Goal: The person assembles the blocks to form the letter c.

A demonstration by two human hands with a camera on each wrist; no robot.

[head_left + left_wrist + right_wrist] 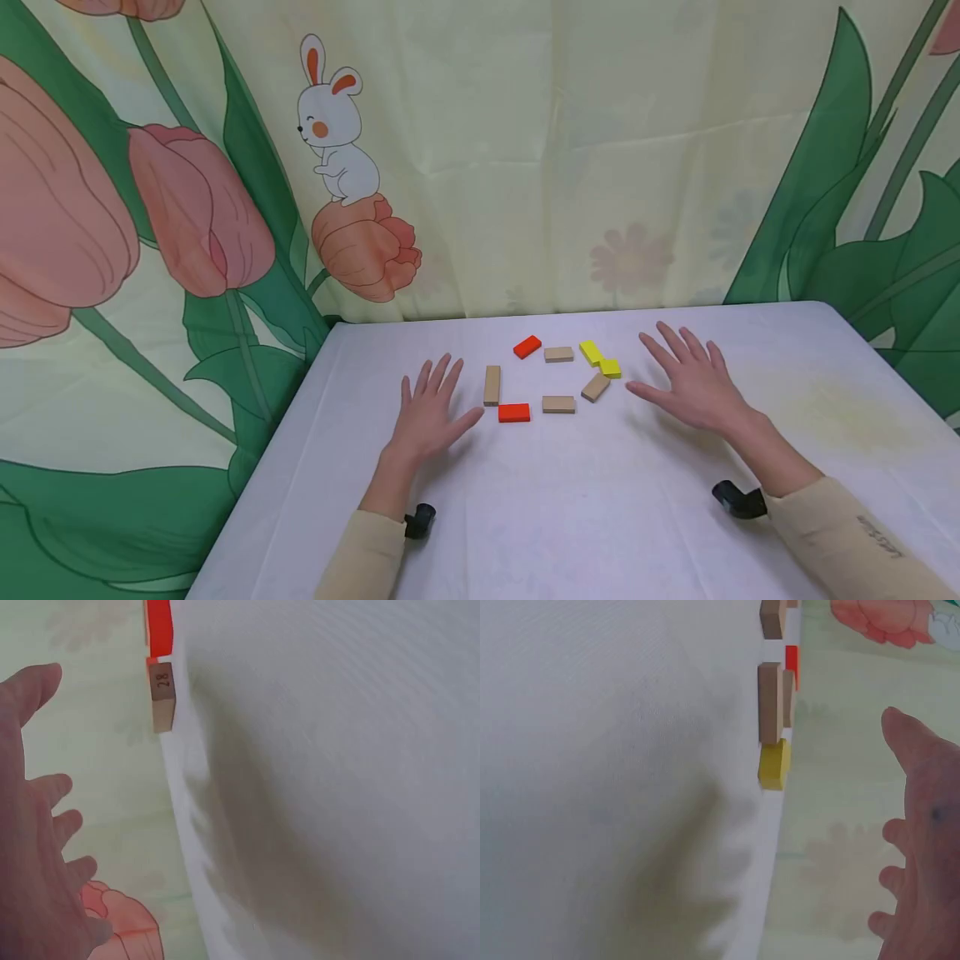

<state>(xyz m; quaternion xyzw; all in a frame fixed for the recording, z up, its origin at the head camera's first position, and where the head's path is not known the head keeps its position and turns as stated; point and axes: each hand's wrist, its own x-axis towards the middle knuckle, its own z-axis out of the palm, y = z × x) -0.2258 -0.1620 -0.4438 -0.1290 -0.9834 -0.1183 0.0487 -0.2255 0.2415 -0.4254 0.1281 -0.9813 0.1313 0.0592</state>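
Observation:
Several small rectangular blocks lie in a loose ring on the white table. My left hand (427, 421), fingers spread, hovers left of the ring, closest to an upright-lying wooden block (492, 386) and a red block (514, 413). In the left wrist view a wooden block (163, 697) bears the number 28. To the ring's right my right hand (697, 383) is held with fingers apart, thumb nearest a yellow block (611, 368) and a slanted wooden block (596, 387). Both hands hold nothing and cast shadows on the cloth.
Farther back are another red block (527, 347), a wooden block (558, 354) and a second yellow block (590, 352). One more wooden block (558, 405) lies at the front. A curtain (487, 167) with tulips and a rabbit hangs behind the white table (570, 517).

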